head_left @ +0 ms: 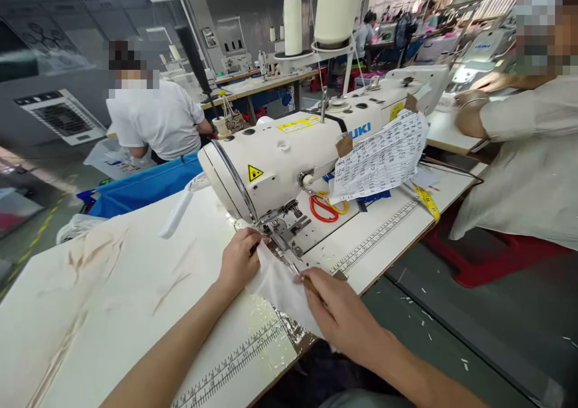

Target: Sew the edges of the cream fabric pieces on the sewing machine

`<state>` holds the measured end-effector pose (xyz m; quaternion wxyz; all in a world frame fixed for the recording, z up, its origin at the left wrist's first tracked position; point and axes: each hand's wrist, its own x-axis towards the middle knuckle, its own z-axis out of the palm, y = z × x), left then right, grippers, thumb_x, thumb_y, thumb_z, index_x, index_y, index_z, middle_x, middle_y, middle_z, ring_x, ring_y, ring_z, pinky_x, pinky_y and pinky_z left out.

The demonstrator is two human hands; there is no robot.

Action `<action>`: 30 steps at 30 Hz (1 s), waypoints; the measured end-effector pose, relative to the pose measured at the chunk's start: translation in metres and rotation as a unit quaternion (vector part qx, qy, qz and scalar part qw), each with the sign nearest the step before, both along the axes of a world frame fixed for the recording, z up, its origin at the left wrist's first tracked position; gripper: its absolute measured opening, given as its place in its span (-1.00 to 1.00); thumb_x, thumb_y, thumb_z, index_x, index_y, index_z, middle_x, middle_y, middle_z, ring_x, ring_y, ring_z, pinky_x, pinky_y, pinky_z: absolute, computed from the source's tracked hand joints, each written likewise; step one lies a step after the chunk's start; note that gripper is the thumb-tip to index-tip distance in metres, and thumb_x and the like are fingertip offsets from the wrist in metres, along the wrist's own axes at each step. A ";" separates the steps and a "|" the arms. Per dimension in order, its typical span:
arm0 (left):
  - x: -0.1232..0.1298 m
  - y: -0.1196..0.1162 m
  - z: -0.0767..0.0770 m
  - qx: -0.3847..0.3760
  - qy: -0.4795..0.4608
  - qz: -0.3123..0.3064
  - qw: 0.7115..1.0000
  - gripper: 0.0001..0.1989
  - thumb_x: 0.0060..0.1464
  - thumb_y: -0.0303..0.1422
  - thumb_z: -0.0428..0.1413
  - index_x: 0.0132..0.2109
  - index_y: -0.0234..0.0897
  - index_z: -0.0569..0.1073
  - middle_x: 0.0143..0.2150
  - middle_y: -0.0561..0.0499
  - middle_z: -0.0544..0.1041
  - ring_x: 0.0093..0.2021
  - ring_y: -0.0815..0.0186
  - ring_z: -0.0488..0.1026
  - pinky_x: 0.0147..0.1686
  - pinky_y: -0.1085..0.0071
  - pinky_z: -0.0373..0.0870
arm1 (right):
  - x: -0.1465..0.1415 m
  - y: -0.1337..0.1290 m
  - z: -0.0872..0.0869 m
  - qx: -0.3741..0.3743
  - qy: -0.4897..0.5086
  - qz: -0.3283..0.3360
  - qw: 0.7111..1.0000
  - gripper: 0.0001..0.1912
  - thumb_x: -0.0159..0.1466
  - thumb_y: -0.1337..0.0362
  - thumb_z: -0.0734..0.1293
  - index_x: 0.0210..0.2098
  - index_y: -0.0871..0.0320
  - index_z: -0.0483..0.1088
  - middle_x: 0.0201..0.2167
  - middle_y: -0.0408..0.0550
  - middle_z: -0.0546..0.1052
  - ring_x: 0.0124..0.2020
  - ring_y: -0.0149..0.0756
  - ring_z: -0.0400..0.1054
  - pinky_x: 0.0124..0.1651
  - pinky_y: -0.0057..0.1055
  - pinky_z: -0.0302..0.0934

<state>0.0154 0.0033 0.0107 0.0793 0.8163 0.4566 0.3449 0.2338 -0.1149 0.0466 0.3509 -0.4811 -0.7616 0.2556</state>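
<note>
A piece of thin white fabric [279, 287] runs from the needle area of the white sewing machine [280, 161] down over the table's front edge. Beside the presser foot, my left hand [239, 260] is closed, its curled fingers on the fabric's upper end. My right hand [336, 306] pinches the fabric's right edge lower down, thumb and forefinger together at the end of a slim metal guide [284, 250]. What lies inside the right palm is hidden. Red-handled scissors [323, 208] lie under the machine arm, with a yellow handle beside them.
A handwritten sheet [382, 155] is taped to the machine. Printed rulers [379, 230] mark the white table [149, 287], where a yellow tape measure [427, 202] hangs over the edge. Thread cones [292, 26] stand behind. Co-workers sit ahead left and at right, beside a red stool [492, 257].
</note>
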 end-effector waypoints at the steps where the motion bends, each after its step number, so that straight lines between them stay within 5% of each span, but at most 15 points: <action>1: 0.000 0.001 0.000 -0.014 -0.024 -0.007 1.000 -0.81 0.23 -0.27 0.05 -0.28 -0.18 0.52 -0.23 0.01 0.54 -0.19 0.25 0.48 -0.27 0.37 0.39 | 0.001 0.005 -0.003 -0.006 -0.043 -0.024 0.999 -0.74 0.41 0.38 0.05 -0.10 0.22 0.34 -0.29 0.04 0.55 -0.34 -0.21 0.46 -0.33 -0.34 0.24; 6: 0.003 0.003 0.005 -0.051 -0.075 -0.014 0.996 -0.80 0.18 -0.24 0.10 -0.37 -0.21 0.45 -0.33 0.02 0.50 -0.28 0.26 0.44 -0.30 0.36 0.36 | -0.006 0.029 -0.013 -0.002 -0.177 -0.099 0.979 -0.68 0.43 0.32 0.12 0.12 0.30 0.26 -0.24 0.04 0.62 -0.42 -0.16 0.51 -0.47 -0.34 0.16; 16: 0.002 0.005 0.007 -0.081 -0.079 -0.008 0.994 -0.77 0.20 -0.22 0.07 -0.37 -0.21 0.45 -0.32 0.01 0.49 -0.26 0.27 0.43 -0.26 0.35 0.37 | -0.017 0.034 -0.028 0.168 -0.154 -0.108 0.968 -0.73 0.42 0.36 0.12 -0.04 0.24 0.41 -0.29 -0.04 0.61 -0.45 -0.29 0.50 -0.50 -0.40 0.19; 30: 0.005 0.004 0.011 -0.114 -0.082 0.014 0.990 -0.74 0.17 -0.16 0.06 -0.37 -0.21 0.46 -0.34 -0.01 0.49 -0.28 0.25 0.42 -0.27 0.32 0.35 | -0.018 0.037 -0.021 0.093 -0.189 -0.096 0.973 -0.70 0.43 0.34 0.12 0.00 0.21 0.42 -0.24 -0.03 0.62 -0.42 -0.26 0.51 -0.49 -0.37 0.19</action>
